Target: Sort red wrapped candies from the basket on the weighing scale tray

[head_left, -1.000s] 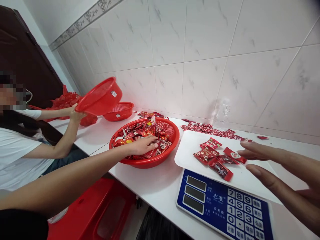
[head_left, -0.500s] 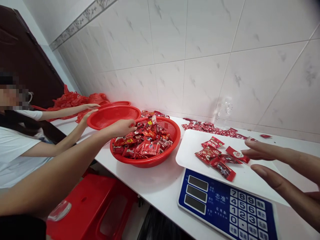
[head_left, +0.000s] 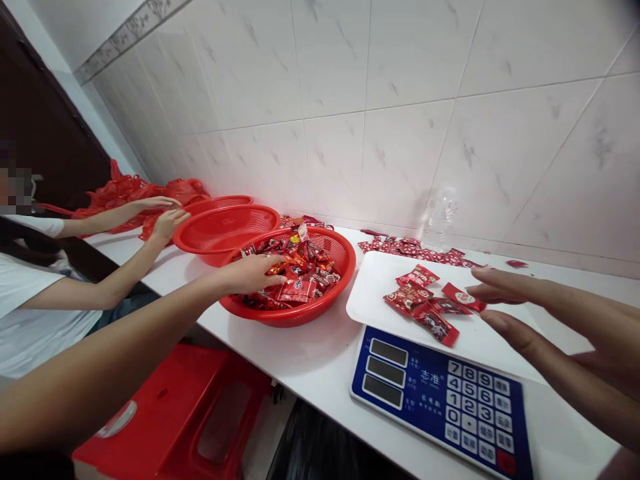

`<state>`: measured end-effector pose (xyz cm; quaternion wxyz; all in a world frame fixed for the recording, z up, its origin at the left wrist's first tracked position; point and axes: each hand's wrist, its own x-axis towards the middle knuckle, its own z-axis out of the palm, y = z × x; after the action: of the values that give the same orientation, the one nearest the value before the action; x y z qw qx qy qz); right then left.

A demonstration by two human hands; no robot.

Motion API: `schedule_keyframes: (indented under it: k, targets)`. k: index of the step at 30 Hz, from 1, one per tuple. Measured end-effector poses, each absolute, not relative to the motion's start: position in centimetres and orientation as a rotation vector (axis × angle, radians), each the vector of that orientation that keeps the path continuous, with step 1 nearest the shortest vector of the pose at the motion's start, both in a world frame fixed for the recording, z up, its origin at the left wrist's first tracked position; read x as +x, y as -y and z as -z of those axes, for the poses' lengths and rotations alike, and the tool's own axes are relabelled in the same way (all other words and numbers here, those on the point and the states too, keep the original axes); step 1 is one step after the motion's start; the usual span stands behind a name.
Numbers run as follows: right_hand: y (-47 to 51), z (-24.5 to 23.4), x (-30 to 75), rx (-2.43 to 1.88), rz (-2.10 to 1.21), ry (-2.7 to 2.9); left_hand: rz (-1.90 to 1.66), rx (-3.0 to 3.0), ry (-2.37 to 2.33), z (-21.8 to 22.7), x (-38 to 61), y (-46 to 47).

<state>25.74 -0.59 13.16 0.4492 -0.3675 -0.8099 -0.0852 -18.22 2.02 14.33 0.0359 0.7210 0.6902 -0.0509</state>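
My left hand (head_left: pixel 253 272) reaches into a red mesh basket (head_left: pixel 336 297) full of red candy packets (head_left: pixel 299 267), its fingers curled over the packets near the front rim. My right hand (head_left: pixel 545 323) hovers open, fingers stretched, over the right side of the white scale tray (head_left: pixel 380 303). A few red packets (head_left: pixel 425 307) lie on that tray just left of my fingertips. The scale's blue keypad panel (head_left: pixel 440 393) faces me.
Another person in a white shirt sits at the left, both hands (head_left: pixel 167 213) by two stacked empty red baskets (head_left: pixel 225 227) and red bags (head_left: pixel 130 190). More packets (head_left: pixel 415 248) and a clear bottle (head_left: pixel 440 220) stand along the tiled wall. Red stools (head_left: pixel 175 420) are below.
My left hand went from the basket's far rim back down onto the candy. The other person set a lifted red basket down onto another one. My right hand stayed hovering.
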Motion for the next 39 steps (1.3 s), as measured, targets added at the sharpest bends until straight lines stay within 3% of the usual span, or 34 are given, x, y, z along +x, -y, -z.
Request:
schedule_keyframes:
  k: [4, 7, 10, 19, 25, 30, 39]
  targets:
    - [0.7, -13.8, 26.2, -0.861, 0.114, 2.021, -0.094, 2.259, -2.213, -14.2, -16.8, -2.5]
    - [0.8, -14.5, 26.4, -0.88, 0.106, 1.984, -0.629, 2.427, -2.192, -14.2, -13.1, -2.1]
    - [0.5, -14.9, 26.3, -0.9, 0.094, 1.97, -1.167, 2.567, -1.825, -13.3, -8.3, -1.0]
    - [-4.7, -12.7, 23.9, -1.112, -0.311, 2.387, -1.774, 2.578, -0.989, -5.4, -1.8, -2.5]
    - [-7.9, -9.6, 22.1, -1.346, -0.47, 2.638, -1.908, 2.577, -0.643, -2.8, -3.2, -2.7]
    - [-9.6, -8.4, 20.6, -1.384, -0.477, 2.669, -1.912, 2.527, -0.722, -2.8, -3.7, -3.0]
    - [-10.2, -6.8, 19.8, -1.29, -0.039, 2.505, -1.944, 2.448, -0.794, -3.1, -3.3, -3.0]
